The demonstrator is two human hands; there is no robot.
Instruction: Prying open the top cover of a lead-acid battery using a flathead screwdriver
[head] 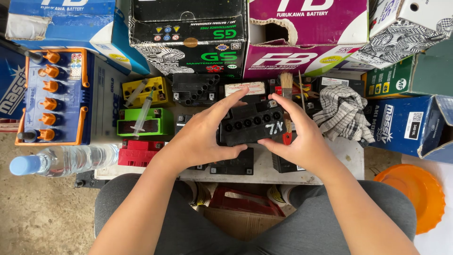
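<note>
Head view, looking straight down: both hands grip a small black battery (252, 123) at frame center, held just above the white desk (349, 153). Left hand (203, 137) wraps the battery's left end, fingers spread over its top edge, thumb under the lower edge. Right hand (304, 139) clamps the right end, fingers curled over the upper right corner, thumb at the lower right near a white scrawl on the casing. Battery top shows a row of round fill holes, tilted slightly up to the right. Below it on the desk, more black batteries (236, 166) sit partly hidden. Left of center: a green battery (158, 122) with a syringe (143, 115) lying across it, a yellow battery (158, 89) above it, a red one (137, 153) below. Far left, a large blue-and-white battery with orange caps (56, 97). Lower left, a clear water bottle with blue cap (63, 160) lies on its side. Upper center, a paintbrush (286, 84) stands just above the right hand's fingers. Right of center, a checked cloth (343, 115) is bunched on the desk. Cardboard battery boxes (188, 38) line the top edge, more at right. Lower right, an orange plastic lid (415, 196) on the floor. Grey-trousered knees (302, 226) fill the bottom.
</note>
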